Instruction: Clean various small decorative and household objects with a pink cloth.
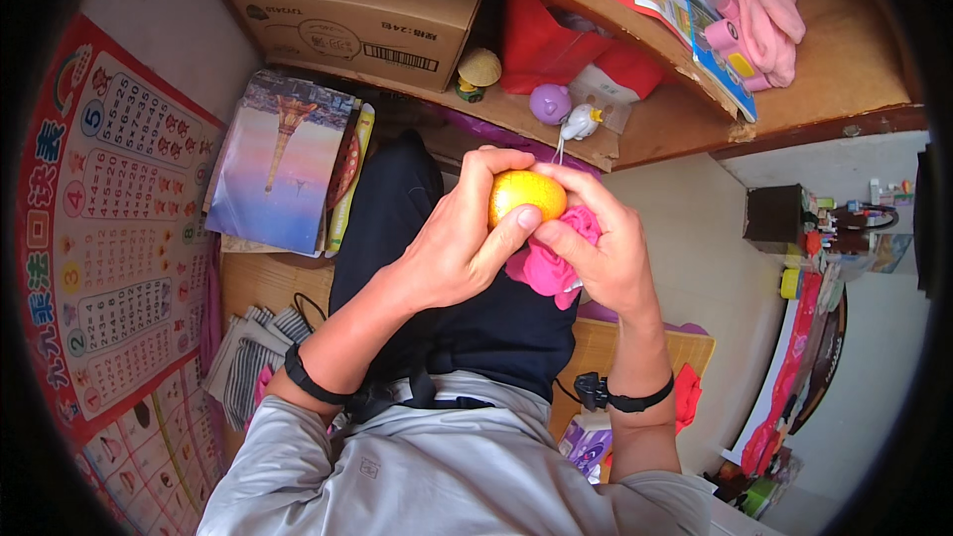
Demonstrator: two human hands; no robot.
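Between my two hands, above my lap, is a shiny, speckled, round yellow-orange object (pixel 524 194); its exact kind is unclear. My left hand (pixel 455 233) is closed around its left side, thumb across the lower front. From the right, my right hand (pixel 611 243) grips the same object with its fingers and thumb. Bunched pink cloth (pixel 546 270) hangs under the object, against my right palm. How firmly that cloth is held is hidden. Just beyond my hands, a white toy figure with a yellow crown (pixel 581 122) and a round purple toy (pixel 550 103) stand on the shelf.
The wooden shelf (pixel 685 129) carries a cardboard box (pixel 357 25), a mushroom-topped figurine (pixel 477 71) and red bags (pixel 546 40). Picture books (pixel 283 159) lean at the left. Striped cloth (pixel 260 352) lies beside me. Pink fabric (pixel 769 15) rests on the upper surface.
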